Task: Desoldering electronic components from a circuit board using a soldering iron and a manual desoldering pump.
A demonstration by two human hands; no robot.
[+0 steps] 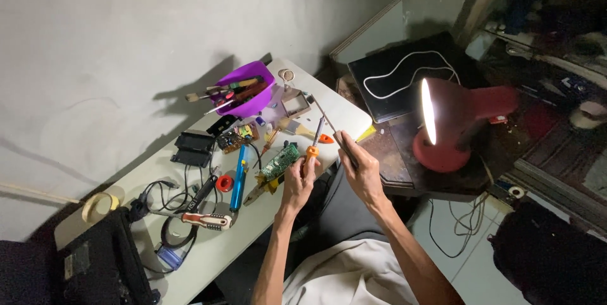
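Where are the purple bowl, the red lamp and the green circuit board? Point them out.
purple bowl [260, 75]: head view, on its back rim.
red lamp [465, 104]: head view, on the shade's outer side.
green circuit board [281, 161]: head view, on the board's middle.

White worktop [208, 251], set against a grey wall. On it: purple bowl [248, 94] of tools at the far end; black tray [193, 148] near the wall; small circuit board [238, 137] beside it; green board [281, 161] at the front edge; blue pen-like tool [238, 178]; red ring [224, 183]; screwdriver [207, 219]; black cables [165, 199]; tape roll [99, 204]; black bag [104, 267] at the near end.
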